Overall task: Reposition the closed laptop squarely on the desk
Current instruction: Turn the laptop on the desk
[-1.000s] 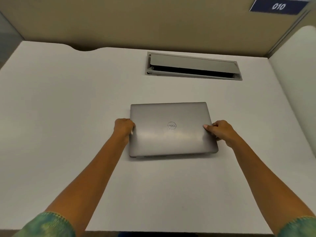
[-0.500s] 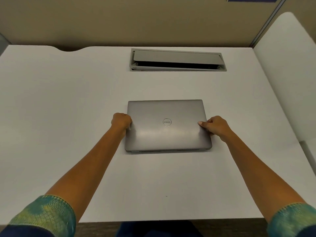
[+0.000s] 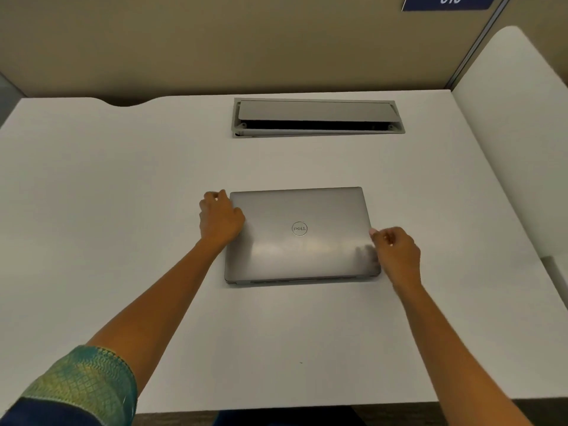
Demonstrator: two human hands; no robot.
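A closed silver laptop [image 3: 299, 238] with a round logo on its lid lies flat in the middle of the white desk [image 3: 123, 195], its edges roughly parallel to the desk's front edge. My left hand [image 3: 219, 219] hovers at the laptop's far left corner with its fingers loosely curled and nothing gripped; the thumb side overlaps the lid's edge. Beside the right edge, my right hand [image 3: 396, 252] is also loosely curled, covering the near right corner. Its reflection shows on the lid.
A grey cable hatch [image 3: 316, 116] with its flap raised is set into the desk behind the laptop. A beige partition wall [image 3: 246, 41] runs along the back, and a white side panel [image 3: 516, 133] stands on the right. A cut-out notch [image 3: 123, 103] marks the back left edge.
Both hands gripped the laptop's sides and turned it a little until it sat square. Now the grip has loosened: the left hand has slid toward the far corner and the right has drawn off the edge.
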